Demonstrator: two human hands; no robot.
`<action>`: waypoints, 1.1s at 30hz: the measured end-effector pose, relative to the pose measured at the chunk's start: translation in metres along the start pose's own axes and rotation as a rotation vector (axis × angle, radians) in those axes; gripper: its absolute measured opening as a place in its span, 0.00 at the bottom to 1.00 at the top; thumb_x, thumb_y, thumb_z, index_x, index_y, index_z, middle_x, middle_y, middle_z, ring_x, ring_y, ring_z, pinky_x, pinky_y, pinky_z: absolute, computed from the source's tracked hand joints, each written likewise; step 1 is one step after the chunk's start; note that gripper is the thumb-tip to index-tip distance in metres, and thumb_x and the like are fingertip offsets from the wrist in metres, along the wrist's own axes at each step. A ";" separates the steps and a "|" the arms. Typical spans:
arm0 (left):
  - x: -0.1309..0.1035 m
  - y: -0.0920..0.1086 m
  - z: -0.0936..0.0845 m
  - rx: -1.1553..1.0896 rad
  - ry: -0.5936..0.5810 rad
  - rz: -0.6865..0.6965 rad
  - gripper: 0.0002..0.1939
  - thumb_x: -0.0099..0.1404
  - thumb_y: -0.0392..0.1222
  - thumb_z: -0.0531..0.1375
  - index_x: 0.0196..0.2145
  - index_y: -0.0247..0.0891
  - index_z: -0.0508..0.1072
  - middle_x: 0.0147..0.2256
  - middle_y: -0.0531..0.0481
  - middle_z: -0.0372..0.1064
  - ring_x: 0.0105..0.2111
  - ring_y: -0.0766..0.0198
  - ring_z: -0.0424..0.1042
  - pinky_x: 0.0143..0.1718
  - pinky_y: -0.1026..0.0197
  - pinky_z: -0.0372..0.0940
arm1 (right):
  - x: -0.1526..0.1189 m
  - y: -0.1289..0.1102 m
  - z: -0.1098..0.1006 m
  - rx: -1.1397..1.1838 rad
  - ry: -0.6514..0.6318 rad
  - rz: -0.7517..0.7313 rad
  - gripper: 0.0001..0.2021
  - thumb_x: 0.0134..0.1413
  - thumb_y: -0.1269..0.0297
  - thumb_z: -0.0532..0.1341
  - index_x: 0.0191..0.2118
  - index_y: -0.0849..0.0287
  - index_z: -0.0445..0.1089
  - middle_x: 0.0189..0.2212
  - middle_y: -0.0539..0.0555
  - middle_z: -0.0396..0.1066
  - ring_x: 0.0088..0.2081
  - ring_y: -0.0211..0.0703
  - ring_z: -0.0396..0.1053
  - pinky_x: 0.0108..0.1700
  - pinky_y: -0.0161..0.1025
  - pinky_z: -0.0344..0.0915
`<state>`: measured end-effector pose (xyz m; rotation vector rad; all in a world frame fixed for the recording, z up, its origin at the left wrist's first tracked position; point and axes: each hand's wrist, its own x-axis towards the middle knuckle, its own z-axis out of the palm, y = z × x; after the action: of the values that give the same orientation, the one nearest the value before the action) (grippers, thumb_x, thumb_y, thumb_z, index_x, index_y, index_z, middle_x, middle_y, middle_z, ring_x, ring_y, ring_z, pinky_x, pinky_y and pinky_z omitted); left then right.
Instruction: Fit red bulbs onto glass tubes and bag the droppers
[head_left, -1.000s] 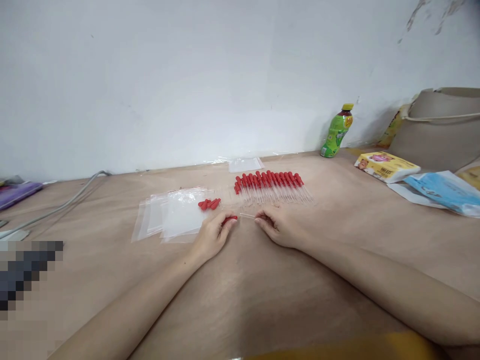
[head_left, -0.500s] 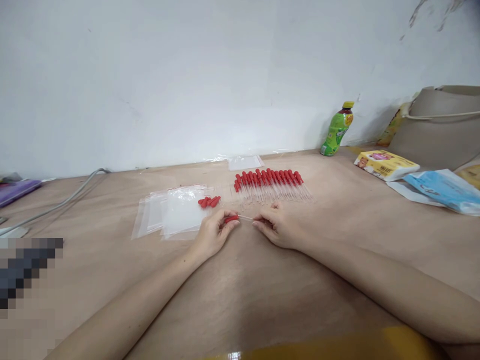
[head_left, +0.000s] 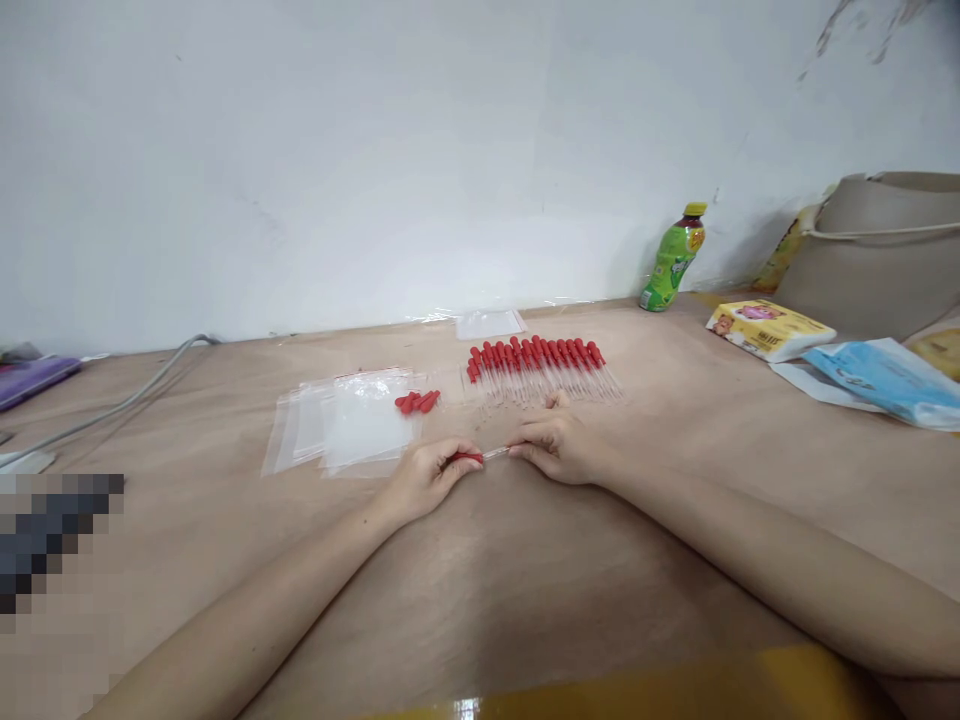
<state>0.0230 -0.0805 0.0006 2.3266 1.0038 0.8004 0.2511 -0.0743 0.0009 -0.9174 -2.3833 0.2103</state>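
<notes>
Between finger and thumb, my left hand (head_left: 436, 474) pinches a red rubber bulb (head_left: 469, 458). My right hand (head_left: 555, 447) grips a thin clear tube (head_left: 495, 453), whose left end meets the bulb; how deep it sits inside I cannot tell. Beyond my hands lies a row of clear droppers with red bulbs (head_left: 536, 365), side by side with the bulbs toward the wall. A small pile of loose red bulbs (head_left: 417, 402) rests just past my left hand. Left of that pile, clear plastic bags (head_left: 367, 425) are spread in an overlapping stack.
Against the wall, a white sheet or bag (head_left: 491, 323) lies flat. To the right are a green drink bottle (head_left: 674, 258), a yellow tissue pack (head_left: 769, 330), a blue packet (head_left: 885, 380) and a grey bag (head_left: 877, 260). A grey cable (head_left: 150, 385) crosses the table's left side.
My left hand has come slightly down and nearer to me with the bulb. The right hand has tilted up a little, and the gap between the hands has narrowed slightly.
</notes>
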 end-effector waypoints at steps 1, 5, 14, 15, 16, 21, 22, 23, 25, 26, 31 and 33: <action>0.000 0.001 0.000 0.006 -0.018 0.015 0.09 0.63 0.42 0.53 0.34 0.39 0.72 0.31 0.52 0.72 0.31 0.66 0.70 0.34 0.64 0.64 | 0.000 0.000 -0.001 -0.022 -0.008 -0.018 0.09 0.55 0.63 0.54 0.31 0.56 0.71 0.27 0.49 0.71 0.27 0.34 0.62 0.42 0.41 0.43; 0.001 0.003 0.000 0.050 -0.019 0.025 0.08 0.62 0.41 0.54 0.33 0.39 0.72 0.31 0.52 0.73 0.31 0.66 0.71 0.34 0.64 0.65 | -0.002 -0.001 0.001 -0.117 0.021 -0.048 0.11 0.56 0.63 0.52 0.32 0.56 0.71 0.27 0.50 0.71 0.27 0.35 0.62 0.40 0.41 0.44; 0.003 -0.009 0.001 0.148 0.198 0.090 0.09 0.58 0.44 0.58 0.36 0.39 0.73 0.32 0.51 0.74 0.31 0.64 0.72 0.33 0.63 0.67 | -0.001 -0.014 0.014 -0.239 0.186 -0.049 0.12 0.57 0.66 0.49 0.33 0.60 0.69 0.23 0.52 0.68 0.27 0.37 0.61 0.34 0.39 0.47; 0.003 -0.010 0.000 0.139 0.209 0.111 0.10 0.58 0.44 0.59 0.36 0.39 0.73 0.34 0.50 0.74 0.32 0.63 0.73 0.35 0.63 0.67 | -0.001 -0.013 0.015 -0.224 0.194 -0.053 0.12 0.58 0.66 0.49 0.33 0.60 0.69 0.24 0.53 0.68 0.28 0.38 0.61 0.34 0.39 0.49; 0.004 -0.010 -0.002 0.128 0.213 0.129 0.10 0.58 0.44 0.59 0.37 0.39 0.74 0.36 0.49 0.74 0.34 0.63 0.72 0.36 0.62 0.67 | 0.000 -0.012 0.015 -0.211 0.201 -0.059 0.11 0.58 0.66 0.49 0.34 0.60 0.68 0.26 0.53 0.69 0.29 0.38 0.62 0.35 0.39 0.50; 0.004 -0.006 -0.005 0.103 0.197 0.124 0.10 0.59 0.44 0.58 0.36 0.39 0.75 0.34 0.48 0.74 0.33 0.63 0.72 0.35 0.62 0.67 | -0.001 -0.004 0.014 -0.218 0.201 -0.120 0.10 0.57 0.68 0.49 0.34 0.59 0.67 0.27 0.54 0.68 0.31 0.39 0.62 0.35 0.39 0.52; 0.003 -0.005 -0.005 0.099 0.185 0.115 0.10 0.60 0.44 0.57 0.36 0.39 0.75 0.33 0.48 0.74 0.32 0.63 0.72 0.35 0.62 0.68 | -0.001 -0.003 0.015 -0.219 0.203 -0.135 0.10 0.57 0.68 0.49 0.34 0.59 0.67 0.26 0.53 0.67 0.30 0.39 0.62 0.35 0.39 0.52; 0.003 -0.004 -0.005 0.092 0.175 0.106 0.10 0.60 0.44 0.57 0.36 0.39 0.75 0.33 0.49 0.74 0.32 0.63 0.72 0.35 0.61 0.68 | -0.002 -0.002 0.015 -0.214 0.206 -0.145 0.10 0.57 0.68 0.49 0.34 0.59 0.67 0.25 0.53 0.67 0.29 0.39 0.62 0.35 0.38 0.52; 0.002 -0.004 -0.003 0.071 0.166 0.086 0.09 0.59 0.44 0.58 0.36 0.39 0.75 0.34 0.49 0.74 0.33 0.62 0.73 0.36 0.61 0.68 | -0.002 -0.002 0.018 -0.194 0.218 -0.160 0.10 0.57 0.68 0.49 0.33 0.59 0.67 0.25 0.53 0.67 0.29 0.38 0.61 0.35 0.38 0.52; 0.002 -0.004 -0.002 0.063 0.166 0.076 0.09 0.59 0.44 0.58 0.35 0.39 0.75 0.34 0.50 0.74 0.33 0.62 0.73 0.36 0.61 0.68 | -0.002 -0.003 0.019 -0.185 0.225 -0.165 0.10 0.57 0.69 0.49 0.33 0.59 0.67 0.25 0.53 0.67 0.29 0.38 0.61 0.35 0.38 0.53; 0.002 -0.003 0.001 0.074 0.159 0.084 0.08 0.58 0.43 0.59 0.35 0.39 0.74 0.33 0.50 0.74 0.31 0.64 0.73 0.33 0.63 0.68 | 0.000 -0.005 0.020 -0.185 0.221 -0.184 0.11 0.57 0.68 0.49 0.32 0.60 0.67 0.23 0.53 0.65 0.27 0.38 0.58 0.33 0.38 0.53; 0.002 -0.003 0.001 0.078 0.158 0.104 0.08 0.58 0.42 0.59 0.35 0.38 0.74 0.33 0.50 0.74 0.31 0.64 0.73 0.33 0.64 0.68 | 0.001 -0.007 0.019 -0.193 0.207 -0.188 0.12 0.57 0.68 0.48 0.30 0.60 0.67 0.23 0.53 0.65 0.27 0.38 0.58 0.33 0.38 0.53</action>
<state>0.0233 -0.0772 -0.0015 2.4293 1.0014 1.0170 0.2353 -0.0774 -0.0122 -0.7529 -2.3051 -0.1813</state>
